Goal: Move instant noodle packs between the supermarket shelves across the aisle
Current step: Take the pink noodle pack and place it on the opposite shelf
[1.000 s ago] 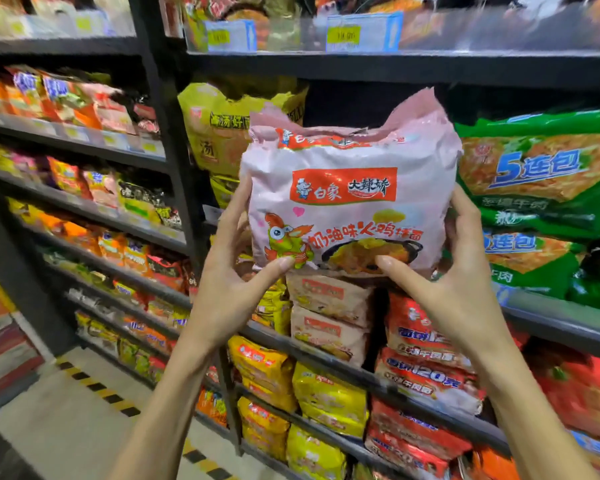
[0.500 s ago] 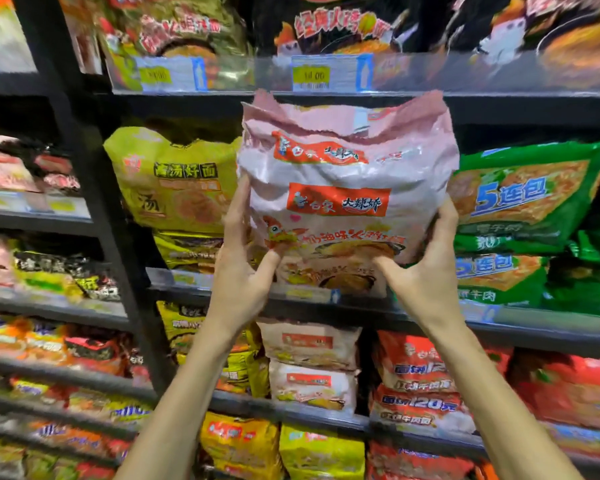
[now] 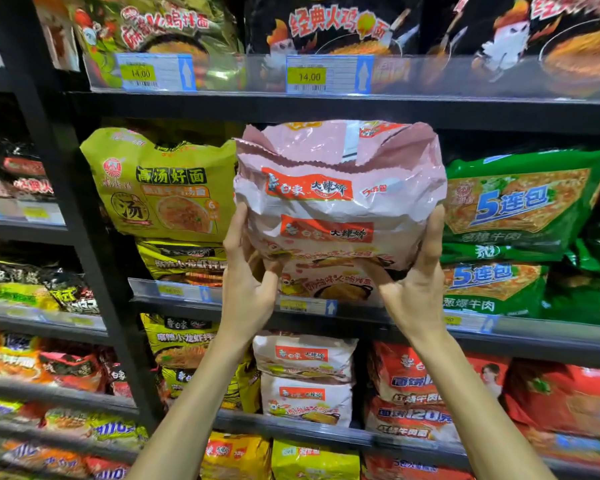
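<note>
My left hand [image 3: 248,289] and right hand [image 3: 414,289] grip pink pack [image 3: 336,202] at shelf [image 3: 534,341], between yellow pack [image 3: 160,188] and green pack [image 3: 520,202].

One wide-angle view, worn on the head, turned forward at the noodle shelves [image 3: 326,110], set near, the frame filled by them

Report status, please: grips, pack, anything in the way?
Left grip, right grip hold pink pack by sides. Pack at shelf front, over second pink pack. Yellow pack, green pack flank it.
</note>
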